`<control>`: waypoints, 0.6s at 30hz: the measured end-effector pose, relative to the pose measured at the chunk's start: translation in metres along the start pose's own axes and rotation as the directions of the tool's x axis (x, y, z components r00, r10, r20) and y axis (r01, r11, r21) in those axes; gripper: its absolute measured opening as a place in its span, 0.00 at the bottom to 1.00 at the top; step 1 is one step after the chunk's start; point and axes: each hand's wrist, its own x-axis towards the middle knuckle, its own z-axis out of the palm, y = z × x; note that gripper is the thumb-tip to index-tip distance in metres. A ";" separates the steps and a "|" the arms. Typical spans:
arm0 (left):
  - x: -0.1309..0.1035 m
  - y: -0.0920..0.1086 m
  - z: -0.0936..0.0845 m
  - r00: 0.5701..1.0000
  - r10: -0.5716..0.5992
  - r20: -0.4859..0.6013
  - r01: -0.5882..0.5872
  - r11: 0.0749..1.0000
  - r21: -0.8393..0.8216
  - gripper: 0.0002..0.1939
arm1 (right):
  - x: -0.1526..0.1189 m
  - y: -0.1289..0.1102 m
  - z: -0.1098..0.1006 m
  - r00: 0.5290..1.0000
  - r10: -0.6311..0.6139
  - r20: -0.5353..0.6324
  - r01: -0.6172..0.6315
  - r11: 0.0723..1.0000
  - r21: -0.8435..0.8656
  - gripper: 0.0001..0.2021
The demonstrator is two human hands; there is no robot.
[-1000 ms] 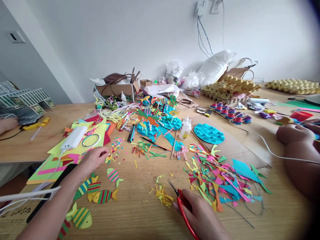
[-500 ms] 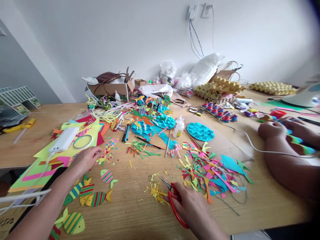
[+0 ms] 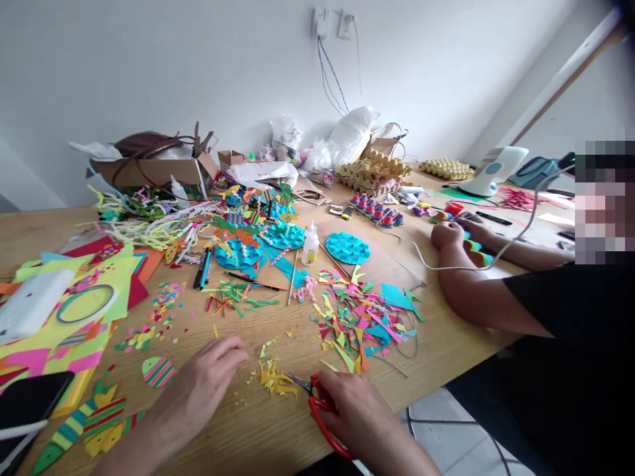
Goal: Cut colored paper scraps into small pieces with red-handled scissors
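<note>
We see our right hand (image 3: 352, 403) at the near edge of the wooden table (image 3: 248, 430), fingers wrapped around the red handles of a pair of scissors (image 3: 322, 426). The blades point left and slightly far, their tips just beside a small heap of yellow paper scraps (image 3: 275, 378); we cannot tell how far apart the blades stand. Our left hand (image 3: 213, 370) is palm down over the table, left of those scraps, its fingers loosely bent. We see nothing in it, but the underside of the fingers is hidden, so we cannot tell whether it is closed.

To the left of that hand lies a pink and green striped fish (image 3: 157, 372), with more striped paper fish (image 3: 104, 416) nearer and further left. Beyond them, coloured paper sheets (image 3: 122, 271) are stacked under a white box-shaped device (image 3: 37, 304). Far of our right hand, mixed paper offcuts (image 3: 360, 324) spread across the wood. Farther still, a white glue bottle (image 3: 311, 248) stands upright, left of a blue bumpy disc (image 3: 348, 248) lying on brown cardboard (image 3: 391, 264). At the right, a co-worker's hands (image 3: 449, 233) hold a colourful bumpy strip (image 3: 477, 254), one forearm resting along the table
</note>
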 end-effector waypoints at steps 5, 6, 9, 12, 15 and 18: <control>-0.011 -0.007 0.004 0.996 -0.092 0.003 0.092 0.994 -0.067 0.10 | -0.007 0.041 -0.007 0.940 0.278 -0.198 -0.269 0.960 0.075 0.06; -0.013 -0.005 0.006 0.994 -0.110 0.010 0.111 0.992 -0.061 0.11 | -0.007 0.047 -0.008 0.928 0.308 -0.210 -0.297 0.951 0.082 0.06; -0.013 0.001 0.009 0.991 -0.135 0.010 0.135 0.990 -0.046 0.13 | -0.006 0.059 -0.012 0.908 0.348 -0.234 -0.332 0.937 0.106 0.05; -0.008 0.009 0.008 0.993 -0.118 -0.017 0.116 0.990 -0.083 0.13 | 0.002 0.060 -0.015 0.894 0.358 -0.268 -0.334 0.933 0.133 0.05; -0.001 0.018 0.007 0.996 -0.089 -0.025 0.085 0.987 -0.136 0.11 | 0.017 0.058 -0.016 0.887 0.359 -0.292 -0.330 0.933 0.144 0.03; 0.004 0.026 0.007 0.998 -0.055 -0.018 0.051 0.987 -0.155 0.11 | 0.031 0.056 -0.013 0.875 0.373 -0.309 -0.341 0.927 0.156 0.03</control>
